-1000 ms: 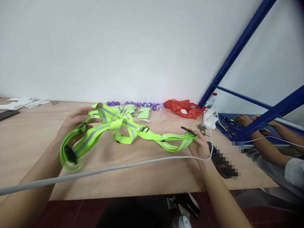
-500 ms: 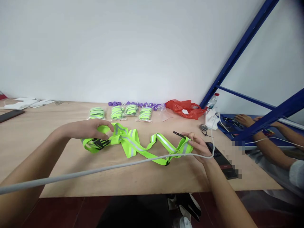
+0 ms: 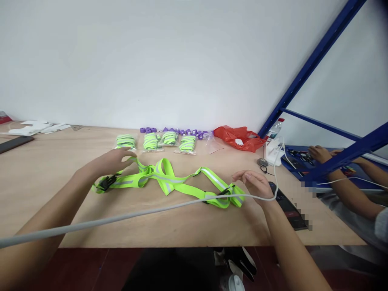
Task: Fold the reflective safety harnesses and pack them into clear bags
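Observation:
A neon-green reflective strap harness [image 3: 184,189] with silver stripes lies loosely twisted across the table. My left hand [image 3: 113,161] is closed at its left part, with a raised piece of green webbing between the fingertips. A black buckle [image 3: 107,182] rests on the table just below that hand. Over the harness's right end hovers my right hand [image 3: 253,184], empty, its fingers loosely bent and apart. Beneath it the strap forms a loop, with a dark strip on it. A grey-white cable crosses in front of the strap's right end.
Behind the harness are several bagged green straps [image 3: 187,144], purple rolls [image 3: 148,130], a clear bag [image 3: 214,144] and a red plastic bag [image 3: 239,138]. A phone [image 3: 287,208] lies right. The cable [image 3: 145,211] spans the view. Another person's hands [image 3: 319,154] are beyond the blue frame [image 3: 315,66].
My right hand has let go of the strap end, which now lies on the table. My left hand has shifted left and slightly up, and the buckle has moved left and lies flat.

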`<move>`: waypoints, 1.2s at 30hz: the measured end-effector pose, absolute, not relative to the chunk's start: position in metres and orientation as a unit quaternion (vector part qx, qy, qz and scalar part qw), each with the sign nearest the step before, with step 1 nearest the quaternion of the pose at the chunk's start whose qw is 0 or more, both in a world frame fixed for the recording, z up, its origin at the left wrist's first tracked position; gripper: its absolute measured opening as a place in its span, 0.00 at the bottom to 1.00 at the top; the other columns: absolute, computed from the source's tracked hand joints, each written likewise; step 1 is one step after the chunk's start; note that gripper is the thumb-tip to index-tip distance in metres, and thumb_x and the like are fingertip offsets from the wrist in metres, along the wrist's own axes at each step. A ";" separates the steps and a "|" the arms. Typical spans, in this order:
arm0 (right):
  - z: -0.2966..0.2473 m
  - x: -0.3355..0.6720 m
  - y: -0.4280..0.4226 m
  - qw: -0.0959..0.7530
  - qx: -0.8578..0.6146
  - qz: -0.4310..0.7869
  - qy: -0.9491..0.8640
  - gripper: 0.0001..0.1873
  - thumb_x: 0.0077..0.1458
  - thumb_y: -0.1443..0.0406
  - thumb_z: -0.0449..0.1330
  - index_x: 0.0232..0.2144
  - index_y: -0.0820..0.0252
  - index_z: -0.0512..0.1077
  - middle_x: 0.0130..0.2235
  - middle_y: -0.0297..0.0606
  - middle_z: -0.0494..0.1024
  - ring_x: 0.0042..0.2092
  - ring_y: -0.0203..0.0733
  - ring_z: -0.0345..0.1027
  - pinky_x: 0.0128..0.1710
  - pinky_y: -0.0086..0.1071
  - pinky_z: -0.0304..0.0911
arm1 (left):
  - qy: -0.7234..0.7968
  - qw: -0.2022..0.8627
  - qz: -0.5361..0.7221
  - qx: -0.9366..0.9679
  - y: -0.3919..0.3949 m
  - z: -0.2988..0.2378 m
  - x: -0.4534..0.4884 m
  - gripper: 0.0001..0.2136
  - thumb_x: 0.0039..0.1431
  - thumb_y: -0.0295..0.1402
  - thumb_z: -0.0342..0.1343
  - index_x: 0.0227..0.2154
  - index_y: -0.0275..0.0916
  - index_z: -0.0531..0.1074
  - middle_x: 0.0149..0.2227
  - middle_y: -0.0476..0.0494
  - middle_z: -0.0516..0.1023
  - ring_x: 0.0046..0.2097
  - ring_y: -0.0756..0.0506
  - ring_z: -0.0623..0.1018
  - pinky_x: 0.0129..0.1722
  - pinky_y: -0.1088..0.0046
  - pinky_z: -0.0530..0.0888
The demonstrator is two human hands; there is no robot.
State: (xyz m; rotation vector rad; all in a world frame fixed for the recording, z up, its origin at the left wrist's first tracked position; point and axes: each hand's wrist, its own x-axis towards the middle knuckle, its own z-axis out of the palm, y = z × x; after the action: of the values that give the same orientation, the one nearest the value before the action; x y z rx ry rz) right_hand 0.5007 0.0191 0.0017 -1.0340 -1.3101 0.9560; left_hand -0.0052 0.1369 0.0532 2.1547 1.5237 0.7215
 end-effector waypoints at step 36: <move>-0.046 0.456 0.100 0.352 -0.600 0.195 -0.691 0.24 0.55 0.44 0.56 0.24 0.57 0.72 0.26 0.36 0.76 0.31 0.44 0.69 0.33 0.34 0.61 | 0.497 0.118 0.338 0.790 0.145 -0.023 0.063 0.14 0.67 0.46 0.45 0.35 0.40 0.66 0.43 0.38 0.74 0.47 0.39 0.75 0.49 0.60 0.72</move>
State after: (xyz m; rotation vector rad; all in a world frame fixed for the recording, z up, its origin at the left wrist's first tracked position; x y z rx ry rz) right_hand 0.4559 0.1001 -0.0465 -1.5518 -1.7892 0.5049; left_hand 0.0635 0.1448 -0.0226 2.3111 1.4543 0.9893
